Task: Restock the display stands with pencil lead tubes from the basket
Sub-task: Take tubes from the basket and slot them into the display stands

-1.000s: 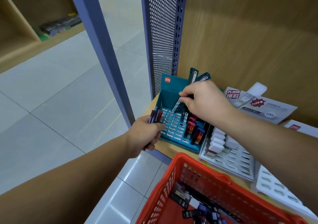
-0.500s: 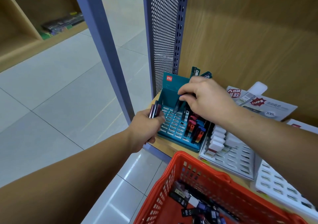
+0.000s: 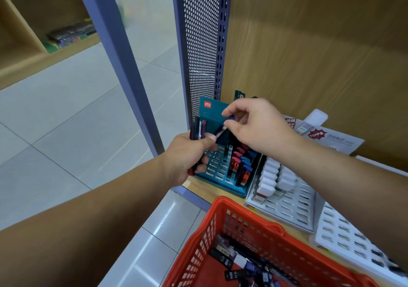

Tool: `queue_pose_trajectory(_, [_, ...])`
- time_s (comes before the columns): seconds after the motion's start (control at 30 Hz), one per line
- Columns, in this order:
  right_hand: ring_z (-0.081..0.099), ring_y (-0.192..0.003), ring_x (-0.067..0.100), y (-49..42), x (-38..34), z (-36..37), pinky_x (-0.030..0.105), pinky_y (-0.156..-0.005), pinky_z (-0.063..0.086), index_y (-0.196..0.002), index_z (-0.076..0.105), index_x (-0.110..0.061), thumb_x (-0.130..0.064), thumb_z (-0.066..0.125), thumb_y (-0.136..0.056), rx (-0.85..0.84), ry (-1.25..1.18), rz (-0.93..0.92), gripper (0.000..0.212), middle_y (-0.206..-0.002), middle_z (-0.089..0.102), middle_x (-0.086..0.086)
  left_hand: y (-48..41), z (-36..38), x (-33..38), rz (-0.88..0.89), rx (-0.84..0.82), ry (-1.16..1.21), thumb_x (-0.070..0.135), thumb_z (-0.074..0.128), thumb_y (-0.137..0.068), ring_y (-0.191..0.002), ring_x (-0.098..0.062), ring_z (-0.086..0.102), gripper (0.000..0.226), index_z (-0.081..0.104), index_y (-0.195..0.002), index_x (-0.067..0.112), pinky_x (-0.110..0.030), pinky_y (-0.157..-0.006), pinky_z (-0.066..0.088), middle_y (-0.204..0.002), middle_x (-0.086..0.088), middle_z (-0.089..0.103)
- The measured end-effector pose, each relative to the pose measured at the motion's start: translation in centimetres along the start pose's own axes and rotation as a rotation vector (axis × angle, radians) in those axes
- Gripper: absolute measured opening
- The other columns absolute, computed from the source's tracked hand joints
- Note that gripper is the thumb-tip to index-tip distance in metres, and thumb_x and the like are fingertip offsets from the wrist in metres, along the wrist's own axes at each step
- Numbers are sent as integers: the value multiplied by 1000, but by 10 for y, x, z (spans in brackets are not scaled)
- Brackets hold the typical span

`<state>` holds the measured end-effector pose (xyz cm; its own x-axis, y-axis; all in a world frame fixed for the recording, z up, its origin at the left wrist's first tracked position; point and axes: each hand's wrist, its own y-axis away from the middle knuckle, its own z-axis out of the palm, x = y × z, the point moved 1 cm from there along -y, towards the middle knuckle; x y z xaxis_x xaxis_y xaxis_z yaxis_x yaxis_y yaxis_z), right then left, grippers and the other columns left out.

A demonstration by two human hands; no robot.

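Two uprights: post (image 3: 117,66) and perforated panel (image 3: 198,44) stand left of the shelf (image 3: 198,186), with a strip of floor (image 3: 66,121) showing between them.
Floor: tiled, wide open to the left and below the shelf's corner.
Left hand (image 3: 187,156): fingers curled round a bundle (image 3: 197,130) of tubes held upright, thumb laid across them, at the teal stand's left edge.
Teal stand (image 3: 215,169): on the shelf's left corner, close against the panel; left slots open, right rows hold red and blue stocked tubes (image 3: 240,161).
Right hand (image 3: 258,127): above the teal stand, thumb and forefinger pinching one tilted tube (image 3: 223,129), its lower end just beside the left thumb (touching or not, I cannot tell); other fingers loosely curled.
White stand (image 3: 287,205): against the teal stand's right side; white tubes (image 3: 271,176) fill its upper left, other slots open.
Second stand (image 3: 344,233): farther right, partly hidden by the right forearm, mostly open slots.
Basket (image 3: 249,220): red, at the bottom, far rim overlapping the shelf's front edge in view; loose tubes (image 3: 231,262) marked HB lie heaped inside.
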<state>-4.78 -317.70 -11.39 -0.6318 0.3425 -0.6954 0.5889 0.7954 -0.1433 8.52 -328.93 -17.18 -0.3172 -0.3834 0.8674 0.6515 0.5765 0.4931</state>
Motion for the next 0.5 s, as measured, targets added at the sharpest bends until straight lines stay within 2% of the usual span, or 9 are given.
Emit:
queue_pose_trajectory(0.03, [56,-69,0,1,-1,0,21,-69,48,-106,72,-26,-18,74,-93,-2,77,-22,15,-80,61,-14,-1,-2,-2,6,14,-42,19,70,-99,-48,-12,47,17,67,-113,10,-27,-47,39,-92,-12,74])
queue_pose_trajectory(0.1, [60,-77,7,1,0,0,29,-77,54,-116,69,-25,-16,73,-93,-6,149,-56,24,-87,62,-13,-1,-6,-7,8,35,-127,19,69,-99,-48,-12,49,16,67,-113,11,-27,-46,41,-86,-9,73])
queue_pose_trajectory(0.2, [62,-79,12,2,5,1,36,-81,57,-108,74,-21,-18,74,-94,15,190,-49,15,-88,66,-8,1,-12,-15,-12,33,-221,21,67,-101,-43,-10,49,15,66,-111,11,-22,-41,40,-86,-11,71])
queue_pose_trajectory(0.3, [65,-79,17,4,10,8,38,-78,59,-106,77,-19,-19,74,-94,38,215,-52,12,-89,69,-2,3,-15,-19,-26,-2,-267,23,67,-100,-43,-10,50,12,67,-108,13,-22,-40,41,-94,-23,72])
queue_pose_trajectory(0.4, [70,-89,25,1,10,15,41,-81,59,-102,80,-14,-13,73,-93,18,242,-108,12,-98,76,6,3,-15,-20,-24,-10,-260,22,66,-101,-43,-8,50,12,65,-110,14,-22,-40,41,-90,-16,72])
queue_pose_trajectory(0.5, [69,-90,28,-5,9,22,46,-81,59,-95,79,-10,-11,70,-92,-2,316,-181,9,-95,75,9,4,-16,-19,-9,-12,-263,22,66,-101,-43,-8,50,11,63,-110,16,-21,-41,41,-94,-16,73])
